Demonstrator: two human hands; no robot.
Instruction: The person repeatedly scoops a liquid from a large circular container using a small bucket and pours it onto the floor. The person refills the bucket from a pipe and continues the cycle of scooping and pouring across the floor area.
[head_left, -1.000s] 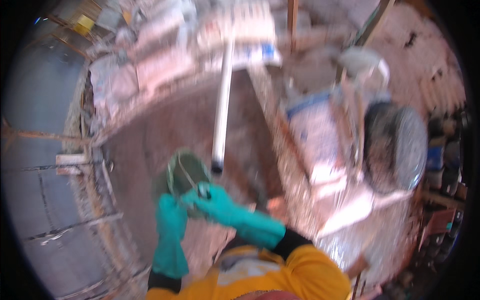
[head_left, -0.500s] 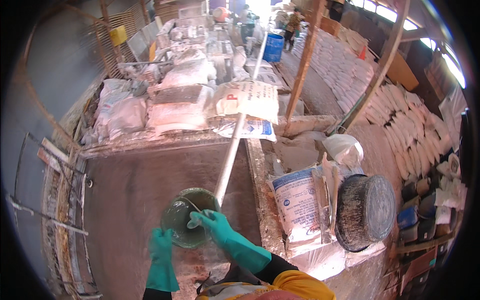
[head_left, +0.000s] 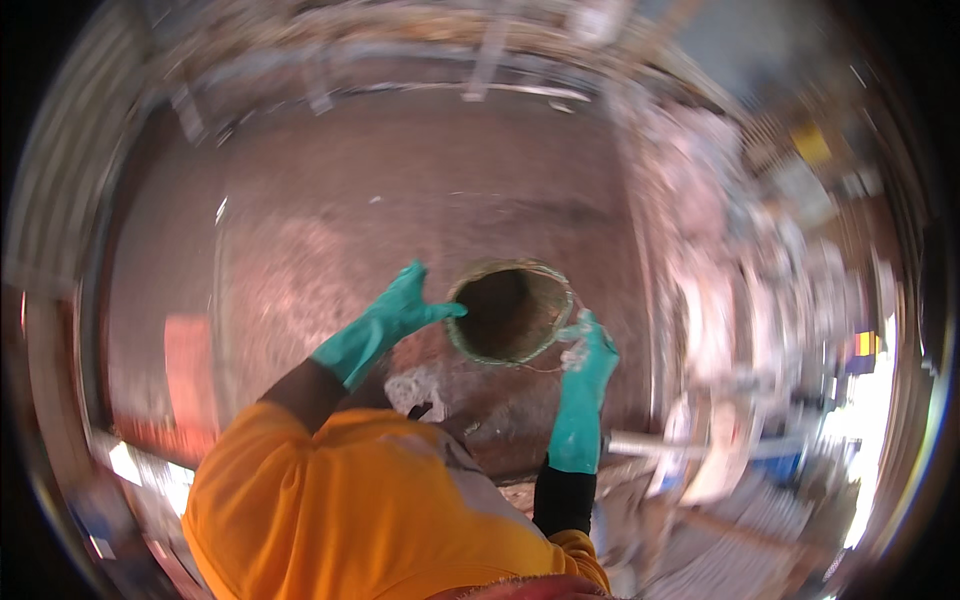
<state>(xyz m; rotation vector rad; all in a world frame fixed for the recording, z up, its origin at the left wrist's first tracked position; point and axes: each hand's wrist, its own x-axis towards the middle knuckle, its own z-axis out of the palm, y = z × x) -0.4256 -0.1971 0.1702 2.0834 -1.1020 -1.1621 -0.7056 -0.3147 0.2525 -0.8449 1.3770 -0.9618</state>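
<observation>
Bucket: round, dark inside; the bucket (head_left: 532, 308) sits between the two gloves with its mouth toward the camera, over a wide brown surface (head_left: 400, 160).
Left glove: the left hand (head_left: 385, 320) is spread wide, fingers straight, thumb tip at the bucket's near-left rim, gripping nothing.
Right glove: the right hand (head_left: 590, 355) has its fingers curled closed on the thin handle (head_left: 540, 369) beside the right rim.
Clothing: orange top (head_left: 350, 500), dark cuffs.
</observation>
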